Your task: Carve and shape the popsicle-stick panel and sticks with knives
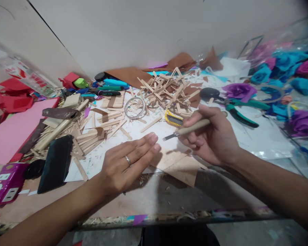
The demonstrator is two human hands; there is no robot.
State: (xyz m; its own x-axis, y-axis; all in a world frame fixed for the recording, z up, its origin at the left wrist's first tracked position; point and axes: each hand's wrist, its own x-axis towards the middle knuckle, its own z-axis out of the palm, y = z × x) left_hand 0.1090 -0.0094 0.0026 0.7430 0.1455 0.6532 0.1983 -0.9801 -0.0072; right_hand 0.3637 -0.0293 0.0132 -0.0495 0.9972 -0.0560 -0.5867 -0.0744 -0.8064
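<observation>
My right hand (212,140) grips a wood-carving chisel (195,127) by its wooden handle, with the short metal blade pointing left toward my other fingertips. My left hand (128,162), a ring on one finger, is stretched out with its fingers side by side; its thumb is hidden beneath. Those fingertips hover at or rest on the left edge of a thin wooden board (182,167); contact cannot be made out. One or two wooden strips lie across the board under the blade. Just behind the chisel is a yellow box cutter (173,118), partly covered by my right hand.
Craft sticks (166,90) are heaped at the back, with more stacked on the left. A tape roll (135,108), green-handled pliers (242,114) and a black phone (56,164) lie around the white paper. Paper flowers (239,91) crowd the right. The table edge runs along the front.
</observation>
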